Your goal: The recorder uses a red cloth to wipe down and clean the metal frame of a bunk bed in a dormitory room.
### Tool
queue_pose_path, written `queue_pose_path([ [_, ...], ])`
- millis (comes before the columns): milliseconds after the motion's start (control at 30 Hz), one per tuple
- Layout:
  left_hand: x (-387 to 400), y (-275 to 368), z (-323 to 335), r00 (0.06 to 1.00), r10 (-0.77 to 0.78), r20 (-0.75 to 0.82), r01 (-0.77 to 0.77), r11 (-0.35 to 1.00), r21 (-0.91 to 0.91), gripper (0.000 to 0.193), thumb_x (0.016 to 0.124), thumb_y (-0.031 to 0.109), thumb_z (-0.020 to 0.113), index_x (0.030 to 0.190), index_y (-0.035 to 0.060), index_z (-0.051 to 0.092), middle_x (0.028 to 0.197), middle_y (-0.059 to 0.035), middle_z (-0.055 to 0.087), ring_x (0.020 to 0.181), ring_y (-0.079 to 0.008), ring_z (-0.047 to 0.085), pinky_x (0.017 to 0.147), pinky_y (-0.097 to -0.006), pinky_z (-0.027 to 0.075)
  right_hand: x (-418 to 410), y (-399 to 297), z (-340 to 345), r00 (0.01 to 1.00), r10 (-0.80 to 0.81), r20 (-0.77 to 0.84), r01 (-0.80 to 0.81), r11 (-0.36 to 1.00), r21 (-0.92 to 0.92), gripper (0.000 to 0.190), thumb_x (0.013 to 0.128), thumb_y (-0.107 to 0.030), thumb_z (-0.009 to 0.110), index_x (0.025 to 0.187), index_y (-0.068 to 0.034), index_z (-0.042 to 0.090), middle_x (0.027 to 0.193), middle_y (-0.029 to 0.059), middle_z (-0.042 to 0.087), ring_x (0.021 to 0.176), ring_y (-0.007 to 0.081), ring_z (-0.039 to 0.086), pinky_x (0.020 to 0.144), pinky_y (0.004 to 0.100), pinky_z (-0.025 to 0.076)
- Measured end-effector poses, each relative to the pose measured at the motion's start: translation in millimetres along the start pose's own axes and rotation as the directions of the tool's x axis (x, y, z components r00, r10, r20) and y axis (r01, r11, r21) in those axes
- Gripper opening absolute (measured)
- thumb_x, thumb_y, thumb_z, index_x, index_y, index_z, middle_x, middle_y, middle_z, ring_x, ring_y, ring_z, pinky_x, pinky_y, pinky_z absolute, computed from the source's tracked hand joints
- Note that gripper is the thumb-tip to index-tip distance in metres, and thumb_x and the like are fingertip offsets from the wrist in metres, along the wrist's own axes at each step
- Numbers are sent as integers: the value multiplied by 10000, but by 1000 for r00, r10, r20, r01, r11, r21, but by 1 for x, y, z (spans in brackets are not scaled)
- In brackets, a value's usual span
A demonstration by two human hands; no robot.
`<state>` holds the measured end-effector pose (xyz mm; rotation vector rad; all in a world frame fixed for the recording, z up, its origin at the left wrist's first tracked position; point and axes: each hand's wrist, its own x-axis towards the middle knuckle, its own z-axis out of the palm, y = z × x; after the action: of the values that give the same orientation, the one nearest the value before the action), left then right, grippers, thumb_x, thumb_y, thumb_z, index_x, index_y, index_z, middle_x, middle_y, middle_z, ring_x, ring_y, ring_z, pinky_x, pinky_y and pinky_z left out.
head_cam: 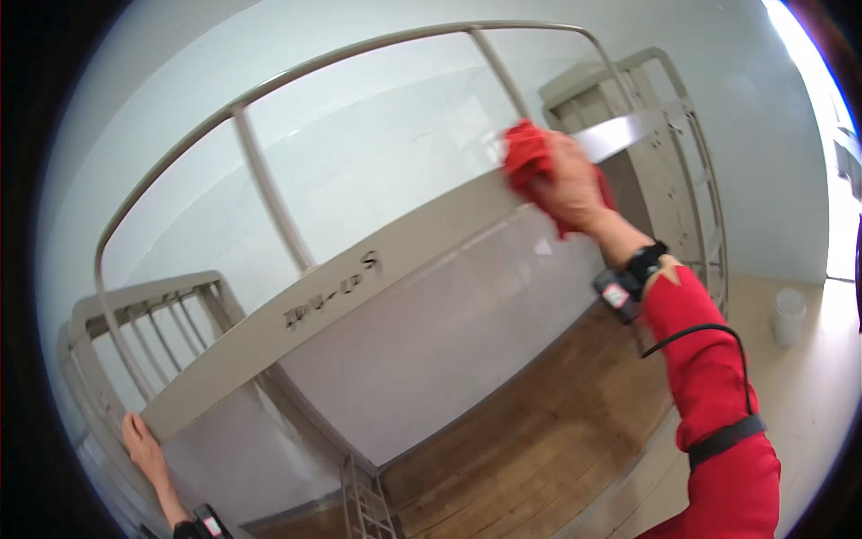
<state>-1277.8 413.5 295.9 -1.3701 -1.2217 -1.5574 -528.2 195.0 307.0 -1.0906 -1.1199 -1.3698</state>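
Note:
My right hand (572, 182) grips a crumpled red cloth (528, 158), which lies against the upper right part of a beige metal bed side rail (431, 222). The hand is slightly blurred, and part of the cloth hangs below it. Dark handwritten marks are on the middle of the rail. At the rail's lower left end, my left hand (145, 448) holds the bed frame by its corner post; its fingertips show, the palm side is hidden. A curved tubular guard rail (377, 44) with upright bars rises above the side rail.
A barred headboard (161, 330) stands at left, a metal end frame with a ladder (704, 175) at right. Below are brown wooden boards (498, 404) and a small metal rack (369, 502). A whitish bin (789, 316) stands on the floor by a bright opening.

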Motion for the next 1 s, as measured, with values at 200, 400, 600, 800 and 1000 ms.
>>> queue_pose_path([
  [200,-11,71,5,997,-79,3,79,997,-20,328,924,329,374,1051,59,510,1063,-93,527,1052,-261,480,888,-348,356,-18,33,12,979,162,-123,-182,969,-169,623,685,-186,659,1218,-22,381,1163,176,469,1088,353,422,936,420,318],
  [400,-11,59,-12,998,-15,-63,14,1000,-16,293,908,320,411,1007,67,523,1025,-82,541,1011,-258,502,850,-351,385,0,-109,39,997,-80,-4,80,994,71,716,636,-152,678,1264,-49,350,1221,131,434,1150,308,382,978,418,263],
  [600,-13,92,-20,996,82,-42,-81,996,24,252,835,274,512,974,69,555,1019,-104,558,976,-261,528,810,-377,416,18,-216,56,962,-274,9,272,956,114,740,621,-217,713,1263,-70,374,1257,95,418,1176,265,368,967,416,269],
  [800,-13,87,-32,995,89,43,-91,995,41,332,812,300,534,1068,88,529,1118,-79,529,1094,-252,455,884,-422,349,24,-342,82,923,-382,35,363,899,244,758,587,-258,735,1243,-84,398,1246,93,433,1182,254,371,962,416,276],
  [1000,-13,84,-38,977,185,107,-188,982,23,384,829,324,528,1139,100,500,1150,-59,518,1114,-237,427,896,-386,316,30,-447,112,914,-399,-72,398,848,351,722,590,-269,731,1215,-80,423,1203,103,457,1151,259,394,937,420,281],
])
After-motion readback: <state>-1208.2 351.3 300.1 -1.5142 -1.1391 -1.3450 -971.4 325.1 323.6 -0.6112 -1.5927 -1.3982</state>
